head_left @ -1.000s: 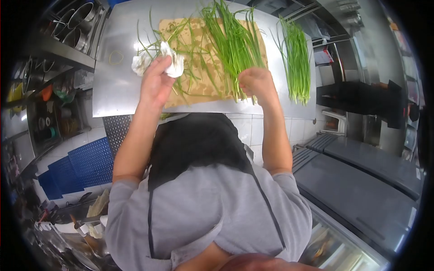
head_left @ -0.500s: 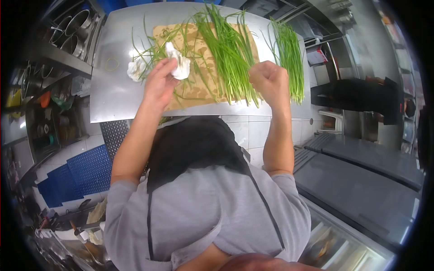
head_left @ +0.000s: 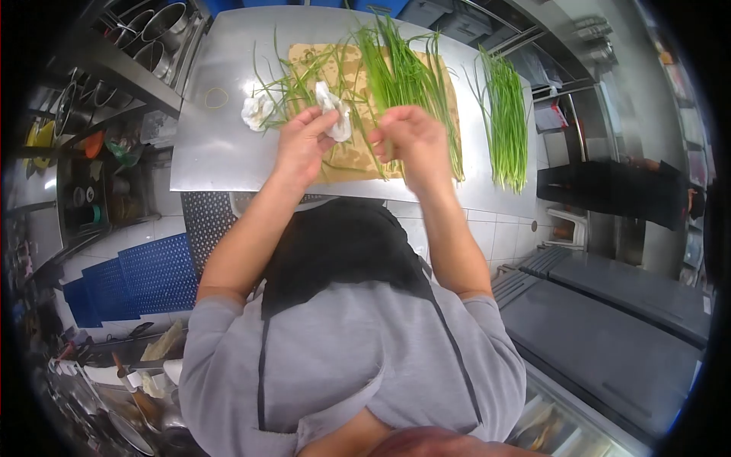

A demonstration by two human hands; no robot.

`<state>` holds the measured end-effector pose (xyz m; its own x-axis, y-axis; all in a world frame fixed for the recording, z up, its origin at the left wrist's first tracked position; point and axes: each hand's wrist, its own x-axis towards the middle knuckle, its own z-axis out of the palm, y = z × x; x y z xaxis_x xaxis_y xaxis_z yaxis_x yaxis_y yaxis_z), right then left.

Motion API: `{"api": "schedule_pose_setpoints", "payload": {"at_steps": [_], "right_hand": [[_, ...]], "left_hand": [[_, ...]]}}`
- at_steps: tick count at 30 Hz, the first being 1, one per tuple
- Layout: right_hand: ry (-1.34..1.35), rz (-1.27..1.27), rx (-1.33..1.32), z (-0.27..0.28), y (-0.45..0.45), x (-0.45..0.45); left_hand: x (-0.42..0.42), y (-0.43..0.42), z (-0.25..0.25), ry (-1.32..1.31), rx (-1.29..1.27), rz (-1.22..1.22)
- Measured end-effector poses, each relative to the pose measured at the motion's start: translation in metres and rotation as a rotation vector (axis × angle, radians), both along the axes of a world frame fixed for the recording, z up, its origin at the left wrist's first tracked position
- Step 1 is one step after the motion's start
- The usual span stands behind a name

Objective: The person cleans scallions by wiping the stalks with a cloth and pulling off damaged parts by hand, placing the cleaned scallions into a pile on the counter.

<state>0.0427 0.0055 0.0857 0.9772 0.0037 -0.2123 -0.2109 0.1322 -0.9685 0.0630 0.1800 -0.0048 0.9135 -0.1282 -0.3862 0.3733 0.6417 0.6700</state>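
Observation:
My left hand [head_left: 303, 146] is closed on a crumpled white paper towel [head_left: 333, 113], which sticks up past the thumb and fingers. To its right, over the near part of the green chives, my right hand [head_left: 417, 145] has its fingers curled in a pinch; whatever they hold, if anything, is too small to make out. A thick pile of long chives [head_left: 403, 72] lies on a damp brown paper sheet [head_left: 362, 164]. Loose, thinner blades [head_left: 304, 72] are scattered at the left of the sheet. A second white wad of paper [head_left: 259, 110] rests among them.
The steel table [head_left: 221, 156] holds a separate chive bundle [head_left: 506, 126] on its right and a thin yellow rubber band [head_left: 216, 97] on its left. Metal pots [head_left: 164, 24] stand on a left-hand rack. A person in dark clothes [head_left: 609, 190] is at the right.
My right hand has moved left, closer to my left hand, and its fist has loosened into a pinch. My left hand still grips the paper towel. The whole view has shifted slightly.

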Motion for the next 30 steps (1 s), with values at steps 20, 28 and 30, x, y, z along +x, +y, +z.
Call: {"api": "schedule_pose_setpoints", "payload": {"at_steps": [20,28,30], "right_hand": [[-0.063,0.072,-0.278,-0.047,0.027,0.001],[-0.217,0.075,-0.653,-0.053,0.022,0.001],[-0.231,0.076,-0.738,-0.045,0.026,-0.001]], "left_hand": [[-0.021,-0.006,0.017,-0.114,-0.149,0.112],[-0.022,-0.005,0.012,-0.016,-0.418,0.135],[-0.023,-0.008,0.007,0.003,-0.348,0.158]]}}
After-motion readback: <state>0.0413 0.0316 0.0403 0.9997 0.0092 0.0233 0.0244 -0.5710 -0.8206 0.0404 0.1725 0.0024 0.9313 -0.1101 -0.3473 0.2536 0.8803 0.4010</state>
